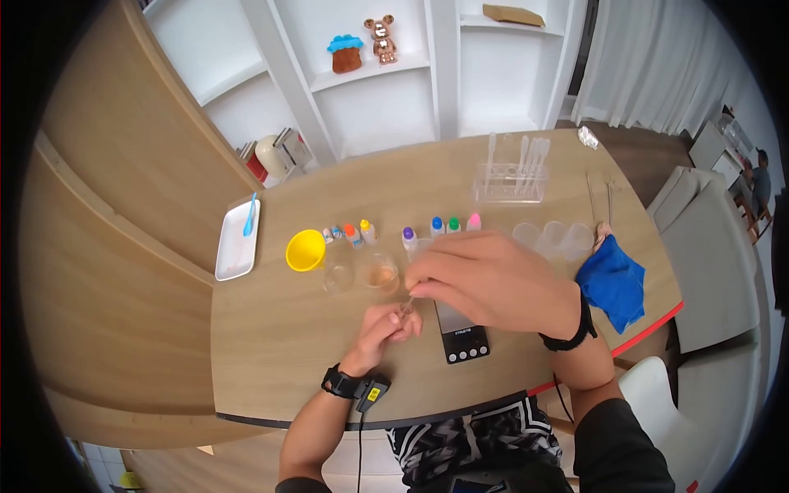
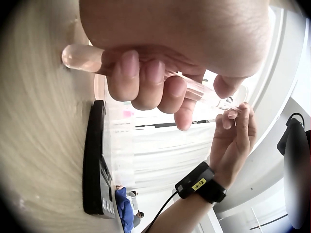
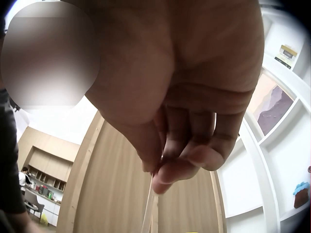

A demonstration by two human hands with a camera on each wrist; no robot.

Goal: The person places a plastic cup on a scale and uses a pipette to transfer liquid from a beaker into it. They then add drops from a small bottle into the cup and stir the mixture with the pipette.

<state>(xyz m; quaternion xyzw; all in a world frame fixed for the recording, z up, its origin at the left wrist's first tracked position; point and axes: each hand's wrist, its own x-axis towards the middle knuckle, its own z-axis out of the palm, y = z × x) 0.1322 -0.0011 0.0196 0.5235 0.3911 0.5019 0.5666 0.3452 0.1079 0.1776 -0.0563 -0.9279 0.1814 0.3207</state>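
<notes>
My left hand (image 1: 385, 330) grips a clear test tube (image 2: 81, 57) in its curled fingers. Pale pinkish liquid shows in the tube's rounded end, which sticks out past the fingers in the left wrist view. Above it, my right hand (image 1: 497, 275) pinches a thin clear rod (image 3: 147, 208) between thumb and fingertips. The rod points down to the tube's mouth, close over the left hand. A black digital scale (image 1: 466, 343) lies under the right hand, which partly covers it. Just beyond the left hand stands a clear cup (image 1: 380, 271) with a little orange-pink liquid.
Behind the hands stand dropper bottles with coloured caps (image 1: 436, 225), a yellow bowl (image 1: 306, 251) and another clear cup (image 1: 337, 278). A clear rack (image 1: 509, 185) holds several droppers. On the right are clear cups (image 1: 554, 238) and a blue cloth (image 1: 612, 282); a white tray (image 1: 234, 256) is far left.
</notes>
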